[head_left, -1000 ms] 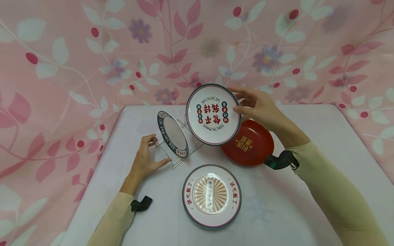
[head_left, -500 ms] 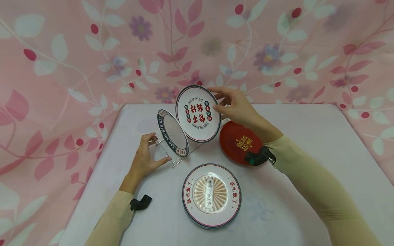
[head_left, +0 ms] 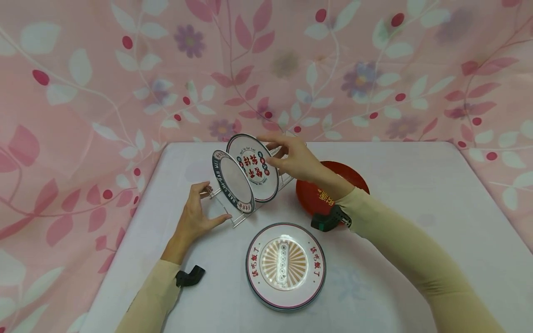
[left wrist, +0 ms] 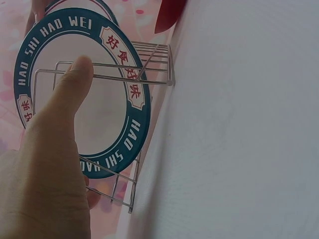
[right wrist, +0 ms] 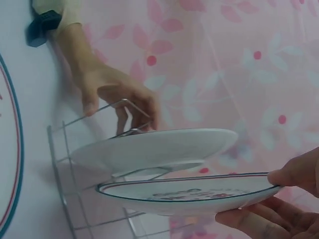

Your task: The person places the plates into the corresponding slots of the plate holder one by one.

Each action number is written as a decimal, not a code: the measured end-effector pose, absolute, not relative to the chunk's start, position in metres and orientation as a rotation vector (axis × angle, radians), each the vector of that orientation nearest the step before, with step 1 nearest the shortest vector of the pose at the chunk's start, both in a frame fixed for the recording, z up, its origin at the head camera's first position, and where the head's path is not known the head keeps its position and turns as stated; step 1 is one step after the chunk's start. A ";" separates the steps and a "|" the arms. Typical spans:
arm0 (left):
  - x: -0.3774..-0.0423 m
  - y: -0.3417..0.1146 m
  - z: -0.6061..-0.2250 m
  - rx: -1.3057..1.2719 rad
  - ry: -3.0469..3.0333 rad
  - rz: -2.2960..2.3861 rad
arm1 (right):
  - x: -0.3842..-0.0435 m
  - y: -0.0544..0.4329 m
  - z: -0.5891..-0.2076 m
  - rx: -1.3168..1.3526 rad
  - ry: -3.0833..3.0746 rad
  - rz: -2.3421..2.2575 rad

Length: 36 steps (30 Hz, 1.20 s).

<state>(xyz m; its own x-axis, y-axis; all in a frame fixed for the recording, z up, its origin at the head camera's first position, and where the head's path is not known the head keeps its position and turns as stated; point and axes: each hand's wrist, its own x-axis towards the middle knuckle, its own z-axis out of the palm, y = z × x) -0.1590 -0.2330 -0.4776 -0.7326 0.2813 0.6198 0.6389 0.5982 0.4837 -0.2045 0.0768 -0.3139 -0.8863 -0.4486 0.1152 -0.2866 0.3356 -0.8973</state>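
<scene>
My left hand [head_left: 193,219] grips the end of a wire plate rack [left wrist: 170,82], its thumb laid over the wires. A plate with a dark green lettered rim [head_left: 234,182] stands tilted in the rack, just beyond that hand. My right hand [head_left: 293,158] pinches the edge of a white plate [head_left: 250,162] with red characters and a dark-lined rim, thumb on its face and fingers behind. In the right wrist view this white plate [right wrist: 199,191] is beside the racked one, its lower edge in among the rack wires.
A red oval plate [head_left: 309,194] with gold characters lies right of the rack, partly under my right forearm. Nearer the front, a plate with a sunburst centre [head_left: 285,266] lies flat on the white tablecloth [head_left: 395,277]. A pink floral cloth [head_left: 266,69] hangs behind.
My right hand has carried the white plate left and down into the rack, beside the green-rimmed plate. My left hand stays on the rack's end.
</scene>
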 end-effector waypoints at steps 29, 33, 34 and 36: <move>-0.158 -0.233 -0.476 -0.735 -2.356 -0.988 | -0.206 0.056 -0.345 -0.656 2.352 -1.591; -0.158 -0.232 -0.475 -0.723 -2.363 -0.979 | -0.207 0.057 -0.346 -0.669 2.343 -1.591; -0.158 -0.232 -0.476 -0.721 -2.358 -0.978 | -0.207 0.057 -0.346 -0.673 2.337 -1.592; -0.158 -0.232 -0.477 -0.720 -2.350 -0.980 | -0.206 0.059 -0.346 -0.669 2.318 -1.607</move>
<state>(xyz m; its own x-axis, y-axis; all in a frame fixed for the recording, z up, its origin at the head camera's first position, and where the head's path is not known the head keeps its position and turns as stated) -0.1577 -0.2325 -0.4765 -0.7405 0.2781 0.6119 0.6305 0.6027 0.4891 -0.2065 0.0588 -0.3458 -0.8657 -0.4971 0.0598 -0.2303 0.2892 -0.9292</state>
